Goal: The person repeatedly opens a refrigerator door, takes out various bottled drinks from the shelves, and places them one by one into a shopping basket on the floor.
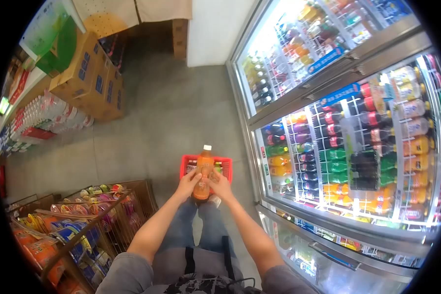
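Observation:
An orange drink bottle [205, 164] with a white cap is held up in front of my body, cap pointing away from me. My left hand [188, 184] grips its left side, and my right hand [219, 184] closes on it from the right. Below the bottle is a red shopping basket [227, 165], partly covered by my hands and the bottle. Several bottles show inside the basket, including one with a green part on the right; their kinds are hard to make out.
Glass-door drink coolers [328, 161] full of bottles line the right side. A wire rack [90, 225] of packaged snacks stands at lower left. Stacked cardboard boxes [90, 78] and wrapped bottle packs [44, 117] are at upper left. Grey floor [161, 108] stretches ahead to a white wall [208, 34].

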Demonstrator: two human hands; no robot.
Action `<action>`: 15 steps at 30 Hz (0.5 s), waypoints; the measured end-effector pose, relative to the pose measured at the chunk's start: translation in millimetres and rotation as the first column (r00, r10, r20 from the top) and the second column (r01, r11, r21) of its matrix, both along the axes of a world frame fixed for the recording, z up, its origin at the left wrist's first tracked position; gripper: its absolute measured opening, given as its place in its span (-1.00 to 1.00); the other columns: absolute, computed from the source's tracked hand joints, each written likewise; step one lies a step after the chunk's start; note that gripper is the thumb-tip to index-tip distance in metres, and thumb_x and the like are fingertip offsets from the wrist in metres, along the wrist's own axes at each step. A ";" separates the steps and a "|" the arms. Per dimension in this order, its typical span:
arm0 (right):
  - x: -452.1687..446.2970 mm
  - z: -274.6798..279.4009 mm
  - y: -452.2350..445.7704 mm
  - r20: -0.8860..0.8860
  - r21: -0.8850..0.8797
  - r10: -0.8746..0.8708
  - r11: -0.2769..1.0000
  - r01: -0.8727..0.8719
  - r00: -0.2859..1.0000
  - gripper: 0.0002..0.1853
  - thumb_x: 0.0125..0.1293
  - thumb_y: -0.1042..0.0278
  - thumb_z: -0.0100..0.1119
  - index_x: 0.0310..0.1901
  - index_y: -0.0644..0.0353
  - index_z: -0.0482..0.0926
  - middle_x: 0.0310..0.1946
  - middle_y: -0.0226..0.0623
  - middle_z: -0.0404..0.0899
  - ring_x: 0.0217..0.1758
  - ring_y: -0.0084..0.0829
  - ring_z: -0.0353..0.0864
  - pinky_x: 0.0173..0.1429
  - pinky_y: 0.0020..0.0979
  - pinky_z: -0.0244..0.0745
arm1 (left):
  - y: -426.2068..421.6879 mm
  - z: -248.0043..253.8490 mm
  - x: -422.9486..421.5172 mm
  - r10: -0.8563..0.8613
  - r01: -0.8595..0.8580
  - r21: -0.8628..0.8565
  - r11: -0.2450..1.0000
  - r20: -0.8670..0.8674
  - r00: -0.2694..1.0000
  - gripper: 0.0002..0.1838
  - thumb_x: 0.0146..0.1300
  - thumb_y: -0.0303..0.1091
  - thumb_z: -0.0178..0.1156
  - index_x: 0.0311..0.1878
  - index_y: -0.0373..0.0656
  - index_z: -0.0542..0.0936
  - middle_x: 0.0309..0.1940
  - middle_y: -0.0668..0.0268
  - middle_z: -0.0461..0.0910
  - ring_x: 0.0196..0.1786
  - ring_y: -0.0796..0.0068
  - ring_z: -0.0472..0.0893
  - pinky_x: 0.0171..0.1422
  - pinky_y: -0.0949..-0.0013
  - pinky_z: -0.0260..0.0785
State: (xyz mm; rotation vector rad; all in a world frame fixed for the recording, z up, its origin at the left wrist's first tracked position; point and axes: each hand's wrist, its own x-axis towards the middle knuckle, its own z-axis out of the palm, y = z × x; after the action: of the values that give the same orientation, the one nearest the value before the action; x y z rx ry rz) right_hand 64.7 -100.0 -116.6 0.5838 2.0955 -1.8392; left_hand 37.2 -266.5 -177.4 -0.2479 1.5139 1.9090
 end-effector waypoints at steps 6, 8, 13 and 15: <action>34.3 -126.2 6.1 0.044 -0.316 -0.038 0.948 0.050 0.998 -0.31 0.30 0.49 0.29 0.42 0.36 0.22 0.21 -0.12 0.53 0.26 -0.42 0.52 0.26 -0.41 0.46 | 1.8 -119.7 47.1 -0.079 0.048 -0.255 0.966 -0.112 0.991 -0.43 0.42 -0.06 0.15 0.36 -0.21 0.41 0.07 0.16 0.46 0.17 0.37 0.46 0.29 0.33 0.29; 36.9 -151.7 8.9 0.066 -0.255 -0.036 0.966 0.052 0.997 -0.31 0.29 0.50 0.30 0.41 0.39 0.22 0.21 -0.12 0.52 0.25 -0.42 0.53 0.28 -0.40 0.45 | 4.5 -133.6 52.4 -0.017 0.018 -0.157 0.987 0.009 1.000 -0.41 0.40 -0.15 0.19 0.40 -0.23 0.36 0.13 0.17 0.42 0.20 0.37 0.46 0.30 0.32 0.30; 37.2 -213.1 20.6 0.167 -0.273 0.002 0.961 0.044 0.986 -0.35 0.30 0.58 0.23 0.39 0.44 0.20 0.22 -0.11 0.51 0.25 -0.40 0.54 0.31 -0.41 0.45 | 13.7 -191.0 70.8 0.029 -0.010 -0.118 0.993 0.154 0.988 -0.35 0.32 -0.33 0.28 0.43 -0.26 0.30 0.24 0.20 0.38 0.32 0.37 0.39 0.41 0.32 0.24; 43.1 -254.7 19.3 0.217 -0.339 -0.073 0.930 0.145 0.973 -0.37 0.29 0.57 0.25 0.37 0.40 0.26 0.19 -0.11 0.54 0.24 -0.39 0.56 0.29 -0.40 0.46 | 14.5 -226.1 81.4 0.033 -0.019 -0.202 0.979 0.068 0.997 -0.32 0.30 -0.32 0.30 0.43 -0.29 0.29 0.27 0.20 0.37 0.31 0.37 0.40 0.37 0.34 0.28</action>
State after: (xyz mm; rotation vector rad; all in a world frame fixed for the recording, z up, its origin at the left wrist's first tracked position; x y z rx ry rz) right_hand 107.7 -80.7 -371.3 0.7672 1.5809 -2.0561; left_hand 118.5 -251.9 -403.5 -0.4236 1.6639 1.7476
